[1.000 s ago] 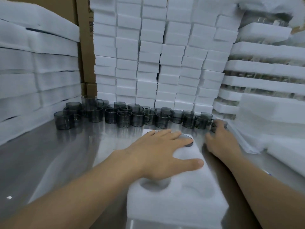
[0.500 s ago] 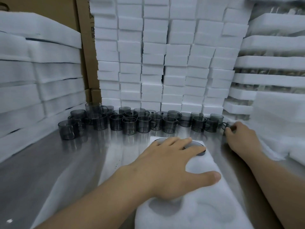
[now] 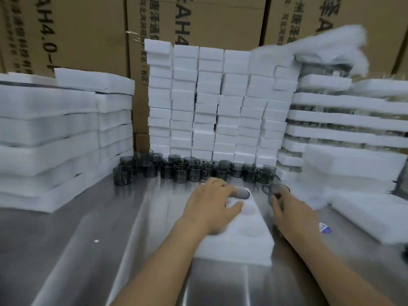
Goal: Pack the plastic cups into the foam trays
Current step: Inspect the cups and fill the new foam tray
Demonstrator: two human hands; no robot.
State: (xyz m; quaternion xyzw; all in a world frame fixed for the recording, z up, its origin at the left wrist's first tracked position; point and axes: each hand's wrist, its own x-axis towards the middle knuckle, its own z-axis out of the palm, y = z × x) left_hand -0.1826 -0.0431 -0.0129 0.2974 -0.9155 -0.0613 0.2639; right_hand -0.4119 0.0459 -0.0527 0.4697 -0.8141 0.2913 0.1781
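Observation:
A white foam tray (image 3: 245,244) with round pockets lies on the steel table in front of me. One smoky grey cup (image 3: 242,193) sits in its far pocket. My left hand (image 3: 212,206) rests flat on the tray, fingers spread over the far pockets and touching that cup. Just right of the tray's far corner, my right hand (image 3: 289,210) grips another grey cup (image 3: 276,192) with a handle. A row of several more grey cups (image 3: 194,170) stands behind the tray.
Stacks of small white foam blocks (image 3: 220,102) rise behind the cups. Foam sheets (image 3: 55,133) are piled at the left, packed trays (image 3: 344,120) at the right. Cardboard boxes (image 3: 198,18) form the back wall. The steel table (image 3: 66,250) spreads to the left.
My right hand has taken a cup from the right end of the row and drawn it toward the tray. The camera has tilted up. My left hand stays on the tray.

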